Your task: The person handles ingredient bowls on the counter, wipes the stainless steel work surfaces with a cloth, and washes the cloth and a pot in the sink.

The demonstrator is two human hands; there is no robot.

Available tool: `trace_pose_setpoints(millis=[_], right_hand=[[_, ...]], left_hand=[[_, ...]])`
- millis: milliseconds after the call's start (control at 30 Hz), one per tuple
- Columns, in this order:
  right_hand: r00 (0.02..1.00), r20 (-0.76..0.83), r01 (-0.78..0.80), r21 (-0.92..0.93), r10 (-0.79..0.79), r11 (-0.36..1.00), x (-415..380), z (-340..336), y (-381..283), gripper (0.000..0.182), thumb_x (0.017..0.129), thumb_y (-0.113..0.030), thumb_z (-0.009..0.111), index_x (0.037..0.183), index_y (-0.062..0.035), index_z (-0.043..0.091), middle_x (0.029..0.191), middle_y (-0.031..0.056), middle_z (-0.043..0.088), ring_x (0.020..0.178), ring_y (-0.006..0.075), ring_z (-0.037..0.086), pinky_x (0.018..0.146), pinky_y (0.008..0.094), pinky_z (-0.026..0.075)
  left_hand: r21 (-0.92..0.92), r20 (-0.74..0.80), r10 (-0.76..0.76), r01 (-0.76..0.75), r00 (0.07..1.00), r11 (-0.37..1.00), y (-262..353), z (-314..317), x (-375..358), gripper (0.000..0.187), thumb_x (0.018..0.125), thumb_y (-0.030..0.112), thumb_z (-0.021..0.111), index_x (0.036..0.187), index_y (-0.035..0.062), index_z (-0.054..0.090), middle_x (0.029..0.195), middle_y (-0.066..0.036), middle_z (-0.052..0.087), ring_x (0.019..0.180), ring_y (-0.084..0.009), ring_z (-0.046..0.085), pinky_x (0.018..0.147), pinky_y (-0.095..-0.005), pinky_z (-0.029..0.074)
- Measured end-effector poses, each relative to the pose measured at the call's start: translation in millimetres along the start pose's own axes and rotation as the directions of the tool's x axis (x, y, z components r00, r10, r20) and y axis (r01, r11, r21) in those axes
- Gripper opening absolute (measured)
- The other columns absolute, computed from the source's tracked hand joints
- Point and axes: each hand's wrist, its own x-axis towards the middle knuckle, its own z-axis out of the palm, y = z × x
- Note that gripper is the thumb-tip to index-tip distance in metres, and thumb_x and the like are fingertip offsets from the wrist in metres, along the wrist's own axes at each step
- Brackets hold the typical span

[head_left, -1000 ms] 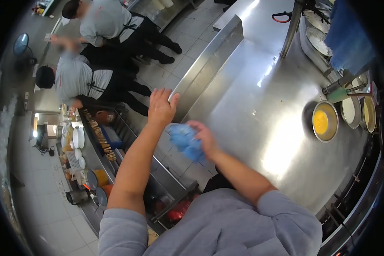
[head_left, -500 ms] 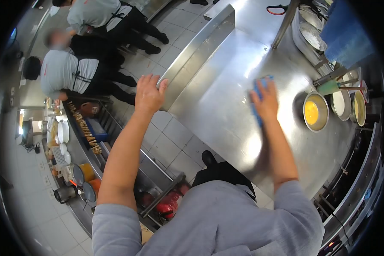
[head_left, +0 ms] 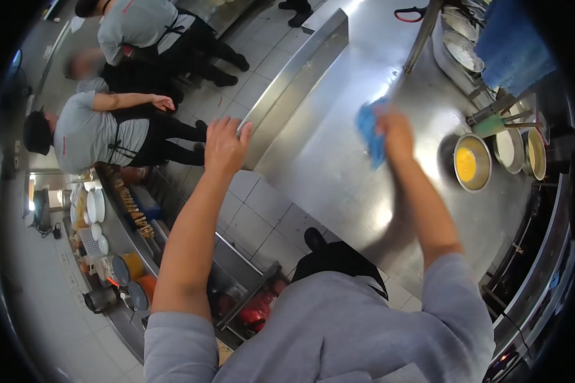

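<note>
My right hand (head_left: 395, 135), smeared by motion, is closed on a crumpled blue cloth (head_left: 369, 131) above the shiny steel tabletop (head_left: 326, 185). The cloth bunches out to the left of the fingers. My left hand (head_left: 225, 150) grips the near end of the raised steel edge (head_left: 294, 83) along the table's left side, thumb on the table side and fingers over the outer side. To the right of my right hand stands a metal bowl (head_left: 473, 163) with yellow liquid like beaten egg in it.
More metal bowls (head_left: 508, 150) and a green container (head_left: 490, 126) stand at the right. Red-handled scissors (head_left: 410, 14) lie at the far end near a steel post (head_left: 423, 38). Co-workers (head_left: 102, 127) stand at the left, beyond the tiled floor. A side counter (head_left: 131, 255) holds dishes and jars.
My right hand has drawn the cloth slightly left, and the cloth now looks bunched and lifted. A co-worker at the left has turned and stretched out an arm. My left hand stays put.
</note>
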Motion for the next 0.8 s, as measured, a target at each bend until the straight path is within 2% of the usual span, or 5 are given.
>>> trace_pose_setpoints(millis=[67,167,233,500,800], right_hand=[[0.989,-0.098,0.018,-0.652,-0.107,0.758,59,-24,60,0.044,0.104,-0.033,0.056,0.144,-0.0164,0.062,0.131,0.0167,0.068,0.134,0.0434,0.054,0.114,0.0553,0.039],[0.965,-0.258,-0.154,-0.688,-0.042,0.709,82,-9,51,0.068,0.095,-0.051,0.063,0.145,-0.0058,0.059,0.149,0.0286,0.054,0.144,0.0481,0.044,0.12,0.0578,0.032],[0.962,-0.272,-0.159,-0.547,0.004,0.822,62,31,8,0.097,0.084,-0.065,0.071,0.149,0.0039,0.051,0.155,0.0406,0.039,0.146,0.0509,0.039,0.122,0.0567,0.03],[0.923,0.33,0.087,0.32,-0.197,0.944,-81,165,-196,0.036,0.088,-0.008,0.063,0.122,-0.0106,0.072,0.122,0.0225,0.072,0.117,0.0418,0.065,0.104,0.0459,0.05],[0.948,-0.25,-0.011,0.588,0.195,0.809,32,186,-255,0.066,0.105,-0.026,0.053,0.161,-0.0004,0.031,0.166,0.0374,0.017,0.156,0.0503,0.017,0.128,0.0525,0.015]], left_hand=[[-0.011,0.027,-0.011,0.011,1.0,1.0,8,-12,5,0.044,0.102,0.039,0.062,0.113,-0.0017,0.072,0.122,-0.024,0.068,0.12,-0.0451,0.058,0.113,-0.0515,0.041],[-0.008,0.045,-0.048,0.048,0.998,0.999,12,-12,2,0.042,0.102,0.038,0.062,0.113,-0.0022,0.072,0.122,-0.024,0.067,0.12,-0.0468,0.058,0.113,-0.0513,0.041],[0.017,0.031,-0.058,0.057,0.998,0.998,8,-11,4,0.042,0.102,0.037,0.062,0.114,-0.0019,0.071,0.123,-0.024,0.067,0.12,-0.0469,0.058,0.113,-0.0515,0.041],[-0.069,-0.035,0.022,-0.025,0.999,0.997,7,-10,3,0.035,0.102,0.031,0.061,0.116,-0.0007,0.068,0.113,-0.022,0.068,0.112,-0.0431,0.061,0.103,-0.0513,0.046],[-0.07,0.016,0.017,-0.016,1.0,0.997,-9,0,8,0.026,0.102,0.02,0.059,0.111,-0.0021,0.067,0.114,-0.02,0.069,0.109,-0.0412,0.062,0.104,-0.0507,0.046]])
